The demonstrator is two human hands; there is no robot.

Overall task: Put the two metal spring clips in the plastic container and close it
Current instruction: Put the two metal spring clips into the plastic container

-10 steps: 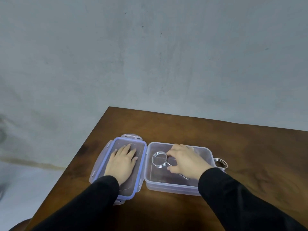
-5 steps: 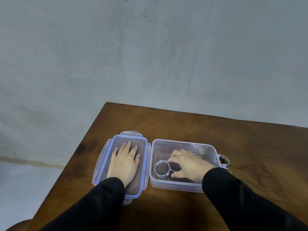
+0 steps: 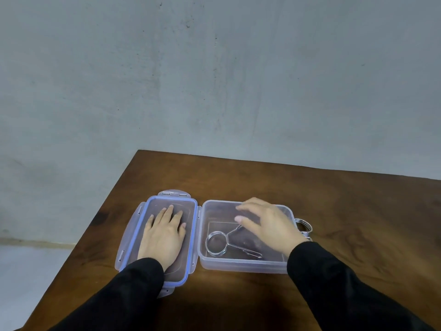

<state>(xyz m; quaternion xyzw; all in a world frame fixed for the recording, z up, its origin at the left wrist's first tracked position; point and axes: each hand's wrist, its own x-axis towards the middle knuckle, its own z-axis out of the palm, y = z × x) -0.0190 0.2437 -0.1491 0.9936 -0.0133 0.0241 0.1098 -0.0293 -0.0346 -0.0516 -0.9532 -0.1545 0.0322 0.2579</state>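
Observation:
A clear plastic container (image 3: 243, 266) sits open on the brown table. One metal spring clip (image 3: 217, 243) lies flat inside it, its coil at the left and its two wire arms pointing right. My right hand (image 3: 267, 223) hovers over the container with fingers spread and nothing in them. A second spring clip (image 3: 303, 226) rests on the table just outside the container's right wall, partly hidden by my wrist. The container's lid (image 3: 191, 235), clear with a blue seal, lies upside down to the left. My left hand (image 3: 164, 232) presses flat on it.
The wooden table (image 3: 334, 211) has its left edge close to the lid and its far edge against a grey wall. Bare tabletop stretches to the right of the container. Floor shows at the lower left.
My right hand has let go of the spring clip inside the container and lifted away toward the right, fingers now spread. The left hand stays flat on the lid.

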